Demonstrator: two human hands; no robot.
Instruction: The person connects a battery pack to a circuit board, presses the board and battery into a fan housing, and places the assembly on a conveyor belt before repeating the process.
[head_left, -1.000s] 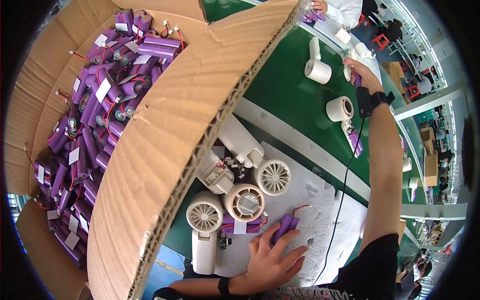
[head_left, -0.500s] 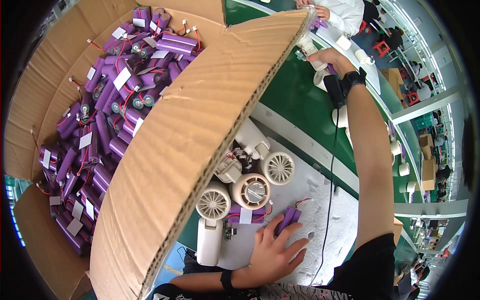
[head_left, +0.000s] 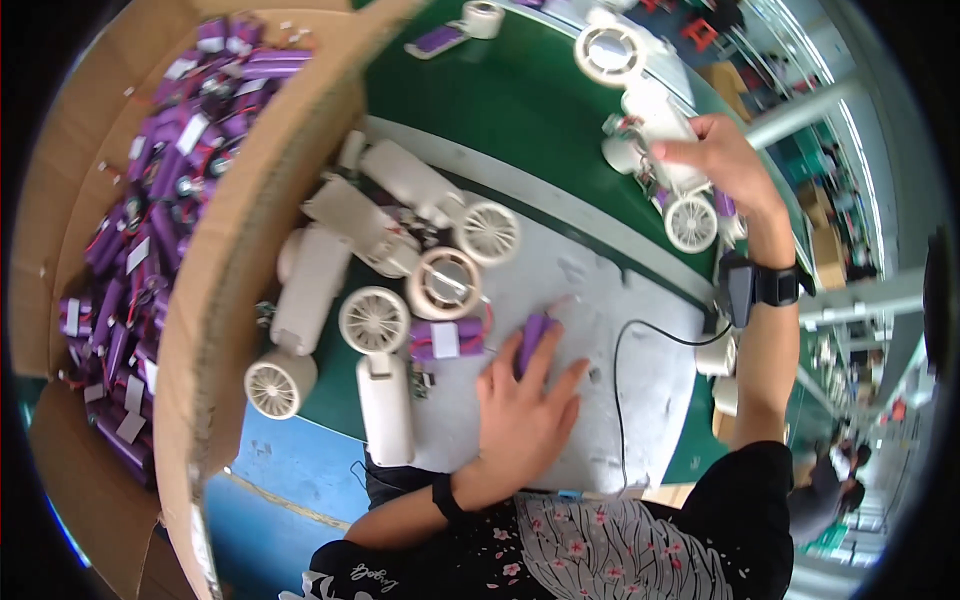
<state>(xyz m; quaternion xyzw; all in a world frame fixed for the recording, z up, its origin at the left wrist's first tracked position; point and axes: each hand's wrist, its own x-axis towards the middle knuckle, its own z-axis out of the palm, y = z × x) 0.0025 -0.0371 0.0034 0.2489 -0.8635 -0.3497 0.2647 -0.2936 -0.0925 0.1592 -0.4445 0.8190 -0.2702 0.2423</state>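
Observation:
My left hand [head_left: 525, 415] lies on the grey mat with its fingers spread, the fingertips touching a purple battery pack [head_left: 533, 340]. At the far right, my right hand [head_left: 735, 165] closes its thumb and fingers on a white handheld fan [head_left: 662, 125], whose casing appears open. Wires and small parts show beside it, slightly blurred. Just left of my left hand lie another purple battery pack [head_left: 428, 341] with a white label and a small green circuit board [head_left: 422, 384]. Behind these stands a round fan head [head_left: 444, 284] with a shiny centre.
A large cardboard box [head_left: 290, 130] full of wired purple battery packs stands at the left. White fans [head_left: 385, 400] with grilles lie along the mat's left side. A black cable [head_left: 618, 400] runs from my right wrist across the mat. Beyond is a green belt [head_left: 530, 100] carrying fan parts.
The view has shifted, showing more of the mat and less of the box. My right hand has moved along the belt and now grips a white fan. My left hand stays at the battery pack.

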